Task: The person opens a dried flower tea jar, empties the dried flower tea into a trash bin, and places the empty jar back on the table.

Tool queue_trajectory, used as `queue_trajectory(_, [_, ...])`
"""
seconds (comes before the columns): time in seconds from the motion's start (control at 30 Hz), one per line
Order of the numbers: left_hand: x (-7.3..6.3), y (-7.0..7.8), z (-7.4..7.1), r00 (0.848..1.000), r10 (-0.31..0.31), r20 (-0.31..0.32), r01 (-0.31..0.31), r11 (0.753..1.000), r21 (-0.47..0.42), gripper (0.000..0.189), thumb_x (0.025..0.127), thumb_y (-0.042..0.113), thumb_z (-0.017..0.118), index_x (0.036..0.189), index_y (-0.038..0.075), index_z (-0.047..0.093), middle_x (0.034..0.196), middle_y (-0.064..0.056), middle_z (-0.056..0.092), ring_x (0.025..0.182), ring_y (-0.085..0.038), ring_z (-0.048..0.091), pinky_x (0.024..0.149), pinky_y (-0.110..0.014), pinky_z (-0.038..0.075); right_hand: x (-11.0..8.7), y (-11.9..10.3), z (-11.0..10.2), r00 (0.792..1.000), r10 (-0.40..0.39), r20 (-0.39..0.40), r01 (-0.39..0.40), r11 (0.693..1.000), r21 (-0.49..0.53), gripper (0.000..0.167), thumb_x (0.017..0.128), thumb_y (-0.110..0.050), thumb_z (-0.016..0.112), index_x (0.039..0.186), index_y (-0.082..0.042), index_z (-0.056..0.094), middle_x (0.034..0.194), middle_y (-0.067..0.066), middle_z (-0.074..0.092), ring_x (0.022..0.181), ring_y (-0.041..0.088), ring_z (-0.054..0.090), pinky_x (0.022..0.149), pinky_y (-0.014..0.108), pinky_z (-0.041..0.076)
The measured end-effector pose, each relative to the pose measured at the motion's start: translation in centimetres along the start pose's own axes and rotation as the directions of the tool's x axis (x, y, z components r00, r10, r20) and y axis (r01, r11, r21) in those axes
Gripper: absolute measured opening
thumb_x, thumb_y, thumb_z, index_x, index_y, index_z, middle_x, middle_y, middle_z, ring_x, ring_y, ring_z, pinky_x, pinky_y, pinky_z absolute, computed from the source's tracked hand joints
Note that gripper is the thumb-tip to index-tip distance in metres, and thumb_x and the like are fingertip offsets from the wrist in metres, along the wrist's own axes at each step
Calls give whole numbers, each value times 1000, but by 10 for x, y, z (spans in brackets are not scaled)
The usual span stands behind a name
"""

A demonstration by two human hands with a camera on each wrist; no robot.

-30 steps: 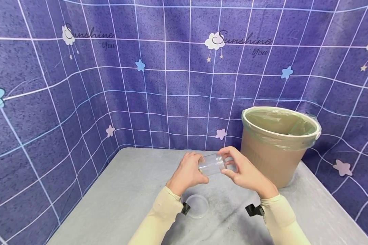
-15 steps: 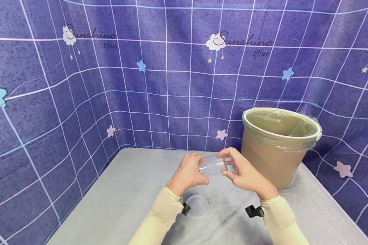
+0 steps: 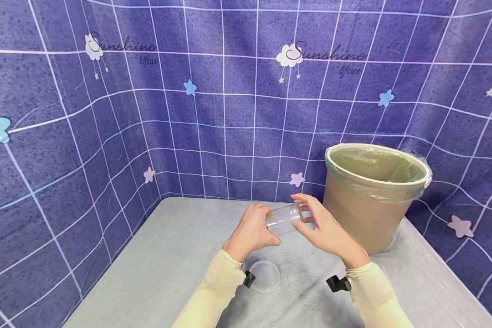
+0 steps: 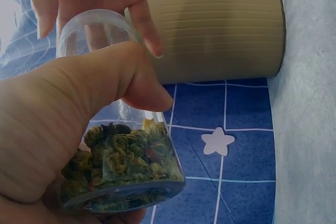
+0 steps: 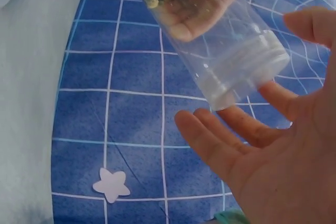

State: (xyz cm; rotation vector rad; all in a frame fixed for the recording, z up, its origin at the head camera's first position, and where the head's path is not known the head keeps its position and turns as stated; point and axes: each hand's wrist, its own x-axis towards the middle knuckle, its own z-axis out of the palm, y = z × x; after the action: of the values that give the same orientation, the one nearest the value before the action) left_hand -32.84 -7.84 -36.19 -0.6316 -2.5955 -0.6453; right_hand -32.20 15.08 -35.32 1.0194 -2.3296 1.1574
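Observation:
My left hand (image 3: 252, 230) grips a clear plastic jar (image 3: 282, 220) around its bottom part. The jar lies tilted above the table, its threaded mouth pointing right. Dried flower buds (image 4: 126, 153), greenish-yellow, are gathered at the jar's bottom in the left wrist view. Around the mouth, my right hand (image 3: 325, 230) is spread with fingers and thumb apart; in the right wrist view the fingertips (image 5: 185, 119) lie just beyond the rim. Whether any of them touches the jar, I cannot tell. A round clear lid (image 3: 264, 276) lies on the table below the hands.
A beige bin (image 3: 358, 218) with a green plastic liner stands at the right, close beyond my right hand. The grey tabletop (image 3: 180, 255) meets a blue gridded cloth (image 3: 238, 114) at the back and sides. Part of another clear edge shows beside my left cuff.
My right hand's fingers have spread wider and its thumb has shifted left along the jar's neck. The left hand keeps its grip on the jar, nearly in the same place.

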Motion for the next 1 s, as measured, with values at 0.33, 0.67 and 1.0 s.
queue_trajectory(0.33, [0, 2, -1, 1000, 5, -13, -5, 1000, 6, 47, 56, 27, 89, 97, 12, 70, 92, 0, 66, 93, -22, 58, 82, -34, 50, 1, -1, 4, 992, 121, -29, -122, 992, -44, 39, 108, -26, 53, 145, -16, 49, 127, 18, 63, 87, 24, 70, 73, 33, 59])
queue_trajectory(0.67, [1, 0, 3, 1000, 14, -23, -14, 1000, 4, 47, 54, 26, 89, 94, 13, 68, 96, -4, 69, 94, -22, 59, 83, -34, 50, 1, -6, 8, 960, 266, -86, -265, 964, 21, 34, 110, -38, 47, 134, -16, 56, 94, 8, 66, 56, 22, 59, 53, 32, 52])
queue_trajectory(1.0, [0, 0, 1, 1000, 19, -25, -19, 1000, -3, 47, 54, 26, 89, 93, 13, 67, 93, -2, 67, 89, -21, 57, 79, -32, 49, 2, -8, 14, 893, 438, -100, -441, 898, 0, 50, 104, -64, 39, 119, -21, 59, 63, 6, 59, 48, 25, 59, 50, 36, 51])
